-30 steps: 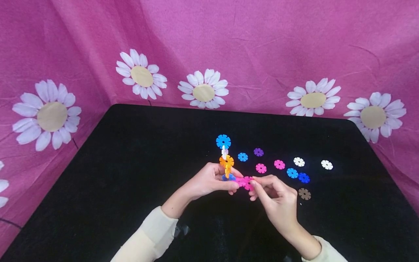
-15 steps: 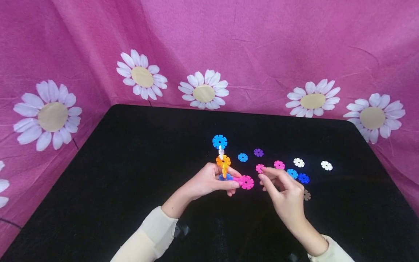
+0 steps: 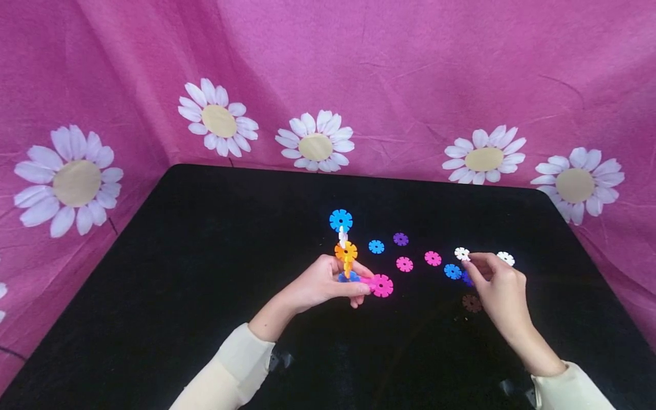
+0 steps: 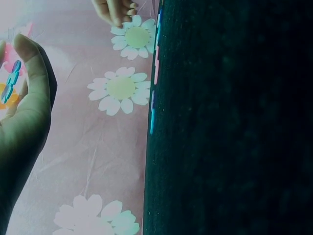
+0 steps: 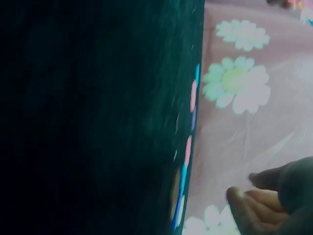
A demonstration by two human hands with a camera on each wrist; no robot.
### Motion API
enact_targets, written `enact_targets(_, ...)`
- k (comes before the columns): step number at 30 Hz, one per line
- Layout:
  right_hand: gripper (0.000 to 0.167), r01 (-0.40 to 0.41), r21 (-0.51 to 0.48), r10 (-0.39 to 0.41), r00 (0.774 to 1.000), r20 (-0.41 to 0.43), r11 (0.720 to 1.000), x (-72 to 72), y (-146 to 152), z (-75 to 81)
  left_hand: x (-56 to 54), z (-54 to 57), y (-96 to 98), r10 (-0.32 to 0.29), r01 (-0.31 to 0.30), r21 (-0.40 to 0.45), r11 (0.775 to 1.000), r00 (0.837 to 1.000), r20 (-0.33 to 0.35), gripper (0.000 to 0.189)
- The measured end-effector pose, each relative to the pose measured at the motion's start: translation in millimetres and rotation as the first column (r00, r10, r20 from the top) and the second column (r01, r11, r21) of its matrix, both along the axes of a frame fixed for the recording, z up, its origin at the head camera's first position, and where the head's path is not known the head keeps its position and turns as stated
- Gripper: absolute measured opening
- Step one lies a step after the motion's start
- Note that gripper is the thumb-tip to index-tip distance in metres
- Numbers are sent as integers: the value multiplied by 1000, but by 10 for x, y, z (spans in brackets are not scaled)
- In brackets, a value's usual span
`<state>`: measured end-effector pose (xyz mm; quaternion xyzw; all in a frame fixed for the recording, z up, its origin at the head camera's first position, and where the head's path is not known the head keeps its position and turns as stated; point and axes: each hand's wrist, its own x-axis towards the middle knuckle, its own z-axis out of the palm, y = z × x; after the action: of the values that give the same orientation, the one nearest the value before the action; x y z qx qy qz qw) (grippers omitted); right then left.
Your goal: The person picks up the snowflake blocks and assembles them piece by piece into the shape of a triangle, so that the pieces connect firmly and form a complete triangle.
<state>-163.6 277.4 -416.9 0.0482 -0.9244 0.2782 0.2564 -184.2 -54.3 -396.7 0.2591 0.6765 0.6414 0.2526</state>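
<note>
My left hand (image 3: pixel 320 286) grips a chain of interlocking notched plastic discs between thumb and fingers. From the top, the chain has a light blue disc (image 3: pixel 340 220), a white one, orange pieces (image 3: pixel 345 251), a blue piece partly behind the fingers, and a pink disc (image 3: pixel 382 286) sticking out to the right. The left wrist view shows part of the chain beside the thumb. My right hand (image 3: pixel 504 293) is over the right side of the table, fingertips beside a loose white disc (image 3: pixel 461 253). In the right wrist view, its thumb and forefinger stand apart with nothing between them.
Loose discs lie on the black table (image 3: pixel 205 273): light blue (image 3: pixel 376 246), purple (image 3: pixel 401 239), pink (image 3: pixel 404 264), another pink (image 3: pixel 433 258), blue (image 3: pixel 452 271), brown (image 3: pixel 471 303) and a second white (image 3: pixel 505 259). A dark blue disc is partly behind my right hand. Pink daisy-patterned cloth (image 3: pixel 400 80) hangs behind.
My right hand has let go of the pink end of the chain and moved right, past the loose pink discs, to the white disc. The left hand keeps holding the chain nearly in place.
</note>
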Motion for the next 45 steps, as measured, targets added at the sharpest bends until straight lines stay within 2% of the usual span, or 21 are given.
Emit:
enact_targets(6, 21, -14, 132, -3, 992, 125, 991, -51, 232, -64, -13, -27, -23, -8, 8, 19, 1000, 1000, -5, 26)
enact_targets(9, 23, -35, 167, 5, 985, 172, 985, -58, 283, -98, -18, -27, -33, -11, 11, 34, 999, 1000, -1, 26)
enact_targets(14, 23, -72, 217, 25, 977, 213, 973, -80, 303, -154, -22, -12, -44, -5, 5, 45, 999, 1000, 6, 26)
enact_targets(17, 21, -84, 214, 37, 976, 214, 973, -87, 305, -163, -24, -2, -49, 1, -1, 50, 999, 1000, 7, 27)
enact_targets(21, 14, -49, 149, 17, 978, 210, 988, -62, 305, -131, -31, -6, -50, 4, -5, 57, 998, 1000, 16, 26)
enact_targets(25, 8, 1, 78, -15, 985, 171, 997, 6, 265, -53, -37, -12, -48, 6, -6, 59, 998, 1000, 12, 26)
enact_targets(27, 6, 2, 30, -5, 993, 116, 1000, 46, 202, -13, -37, -11, -48, 9, -10, 58, 998, 1000, 14, 25)
enact_targets(29, 7, -23, -50, 25, 999, 42, 998, 87, 101, 26, -36, -7, -50, 11, -13, 55, 998, 1000, 21, 25)
enact_targets(31, 10, -93, -130, 86, 995, -58, 987, 125, -25, 55, -34, -4, -52, 13, -14, 48, 999, 1000, 25, 25)
enact_targets(34, 19, -245, -224, 206, 961, -185, 943, 184, -229, 93, -30, -3, -54, 11, -12, 39, 999, 999, 32, 25)
enact_targets(39, 24, -474, -274, 387, 866, -316, 837, 261, -508, 101, -23, -5, -46, 13, -14, 34, 999, 999, 33, 24)
enact_targets(42, 17, -538, -275, 439, 828, -348, 797, 287, -623, 92, -18, -1, -40, 16, -17, 34, 999, 999, 33, 24)
enact_targets(45, 15, -566, -276, 463, 811, -359, 777, 300, -715, 95, -16, -3, -33, 15, -16, 31, 999, 999, 35, 24)
